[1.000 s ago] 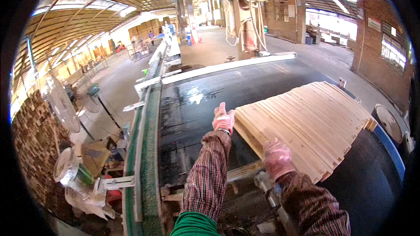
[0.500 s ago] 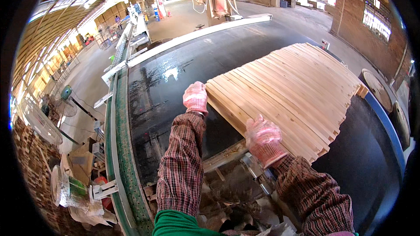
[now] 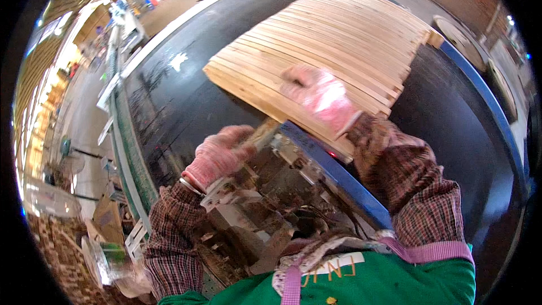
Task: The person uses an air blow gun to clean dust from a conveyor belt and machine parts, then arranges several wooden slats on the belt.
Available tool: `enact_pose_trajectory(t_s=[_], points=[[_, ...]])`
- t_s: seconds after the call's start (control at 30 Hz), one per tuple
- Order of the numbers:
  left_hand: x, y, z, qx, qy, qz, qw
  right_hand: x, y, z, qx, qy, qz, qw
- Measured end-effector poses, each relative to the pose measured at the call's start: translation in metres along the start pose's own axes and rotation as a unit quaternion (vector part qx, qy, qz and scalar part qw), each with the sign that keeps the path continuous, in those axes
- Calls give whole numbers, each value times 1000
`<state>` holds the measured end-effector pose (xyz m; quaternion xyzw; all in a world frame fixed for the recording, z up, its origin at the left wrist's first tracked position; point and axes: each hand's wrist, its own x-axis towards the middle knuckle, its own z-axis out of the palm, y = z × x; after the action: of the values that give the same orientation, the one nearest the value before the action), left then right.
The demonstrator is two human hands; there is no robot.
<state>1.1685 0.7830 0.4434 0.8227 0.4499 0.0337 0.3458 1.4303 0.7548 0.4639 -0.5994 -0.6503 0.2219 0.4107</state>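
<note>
The raft of pale wooden slats lies on the black counter, long axes running from its near-left edge toward the far right. The right hand rests flat on the slats, fingers spread; the left hand, curled, grips the near-left corner's edge.

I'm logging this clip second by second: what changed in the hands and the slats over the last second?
The left hand left the near corner of the wooden slats and came back to a small wood piece at the machine's edge. The right hand slid forward from the near edge onto the slat tops. The camera dipped lower. The slats stayed on the black table.
</note>
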Motion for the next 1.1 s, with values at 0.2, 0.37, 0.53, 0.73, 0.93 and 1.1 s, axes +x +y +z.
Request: enact_pose_trajectory(t_s=[0.2,0.37,0.53,0.73,0.93,1.1], points=[[35,20,26,-244,265,-112,926,-122,66,-66,-300,101,-195,928],[79,46,35,-71,253,-156,952,-150,181,-109,-171,274,26,946],[98,21,58,-146,283,-195,928,-57,247,-167,44,527,204,824],[130,12,58,-207,354,-181,894,54,352,-179,343,494,20,799],[138,36,45,-360,365,-265,817,67,339,-177,308,486,119,809],[164,-1,27,-385,425,-220,789,88,372,-161,367,436,29,821]])
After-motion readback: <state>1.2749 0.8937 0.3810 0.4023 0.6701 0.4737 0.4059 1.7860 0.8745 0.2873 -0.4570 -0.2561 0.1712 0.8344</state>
